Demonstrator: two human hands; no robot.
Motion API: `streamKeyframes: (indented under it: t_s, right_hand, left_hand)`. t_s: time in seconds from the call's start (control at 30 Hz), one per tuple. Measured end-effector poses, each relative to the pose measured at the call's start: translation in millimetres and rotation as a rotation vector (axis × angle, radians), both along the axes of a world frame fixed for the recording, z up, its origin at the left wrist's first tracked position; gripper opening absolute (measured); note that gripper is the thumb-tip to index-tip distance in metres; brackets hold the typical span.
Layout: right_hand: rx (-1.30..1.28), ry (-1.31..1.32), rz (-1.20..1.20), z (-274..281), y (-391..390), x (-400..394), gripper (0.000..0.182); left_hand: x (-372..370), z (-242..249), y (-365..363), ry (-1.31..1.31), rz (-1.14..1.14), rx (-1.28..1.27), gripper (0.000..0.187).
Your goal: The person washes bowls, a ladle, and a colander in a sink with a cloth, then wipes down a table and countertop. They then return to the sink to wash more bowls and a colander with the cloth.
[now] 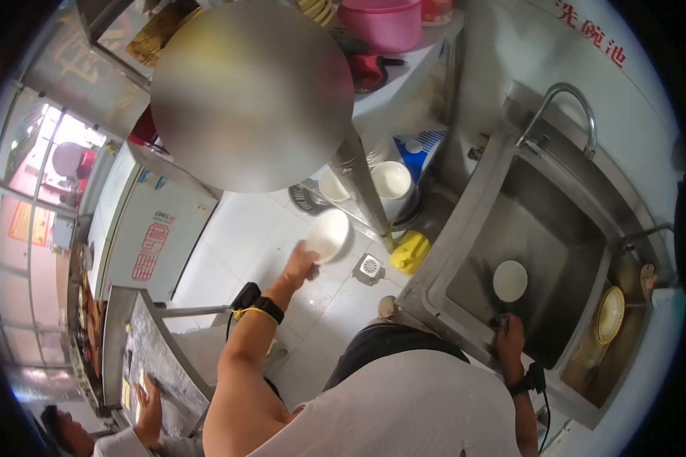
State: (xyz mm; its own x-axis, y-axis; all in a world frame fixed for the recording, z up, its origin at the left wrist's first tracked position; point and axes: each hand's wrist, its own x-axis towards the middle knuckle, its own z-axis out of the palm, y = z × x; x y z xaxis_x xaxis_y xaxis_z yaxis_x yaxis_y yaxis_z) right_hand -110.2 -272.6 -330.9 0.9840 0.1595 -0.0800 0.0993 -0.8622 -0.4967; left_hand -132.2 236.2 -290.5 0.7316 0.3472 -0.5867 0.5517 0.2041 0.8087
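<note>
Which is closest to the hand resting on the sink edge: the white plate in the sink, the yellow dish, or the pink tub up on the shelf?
From the right hand on the sink rim:
1. White plate, just beyond it, down in the basin.
2. Yellow dish, off to the side in the next compartment.
3. Pink tub, far up on the shelf.

Steel sink [465, 251]: white bowl [510, 280] on basin bottom; lower shelf [358, 209]: bowls [391, 181].

A big grey blur [251, 95] hides whatever is above my left hand [301, 263], the bowl [329, 234] covers my fingertips there, my right hand [509, 335] grips the sink's rim [465, 324] with its palm unseen, and a co-worker [76, 436] is cut off by the bottom edge.
</note>
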Motion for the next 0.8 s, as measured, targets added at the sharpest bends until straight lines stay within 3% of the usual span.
streamKeyframes:
  t_s: [0.07, 0.1, 0.13, 0.2, 0.27, 0.33, 0.37, 0.4, 0.5, 0.67, 0.73, 0.8]
  right_hand:
    - [-0.037, -0.004, -0.071, 2.8, 5.2, -4.5, 0.036]
    - [-0.056, -0.003, -0.101, 8.7, 12.4, -3.7, 0.034]
    - [-0.073, -0.004, -0.134, 13.0, 17.3, -2.3, 0.032]
    - [-0.063, 0.022, -0.186, 14.7, 19.4, -2.1, 0.031]
    - [-0.055, 0.05, -0.248, 14.2, 20.4, -1.1, 0.031]
    - [-0.103, 0.062, -0.25, 11.9, 19.6, -1.0, 0.032]
    - [-0.132, 0.069, -0.243, 10.2, 20.8, 1.0, 0.032]
    - [-0.167, 0.082, -0.258, 9.8, 21.5, 0.6, 0.033]
    - [-0.175, 0.084, -0.288, 17.4, 23.1, -0.1, 0.033]
    - [-0.01, 0.146, -0.398, 14.2, 14.7, 10.1, 0.033]
    - [0.22, 0.152, -0.507, 17.1, 1.8, 36.9, 0.036]
    - [0.231, 0.066, -0.436, 17.9, -9.8, 67.9, 0.036]
  left_hand:
    - [34.1, -18.6, 15.4, -0.031, 0.148, 0.13, 0.023]
    - [51.8, -29.6, 24.8, -0.059, 0.125, 0.127, 0.01]
    - [69.9, -43.4, 31.7, -0.062, 0.098, 0.118, 0.01]
    - [105.9, -73.3, 39.2, 0.072, 0.3, 0.277, 0.025]
    - [133.2, -104.6, 55.2, 0.084, 0.247, 0.359, 0.023]
    - [153.0, -96.9, 46.5, 0.099, 0.282, 0.477, 0.022]
    - [162.3, -113.1, 59.9, 0.042, 0.127, 0.499, 0.02]
    - [166.9, -91.3, 46.2, 0.014, 0.257, 0.343, 0.028]
    - [180.8, -106.2, 52.7, -0.024, 0.213, 0.141, 0.024]
    - [194.4, -117.0, 49.4, 0.005, 0.187, 0.112, 0.018]
    - [192.3, -114.0, 51.5, 0.025, 0.173, 0.121, 0.017]
    - [175.2, -112.9, 52.1, 0.041, 0.176, 0.131, 0.017]
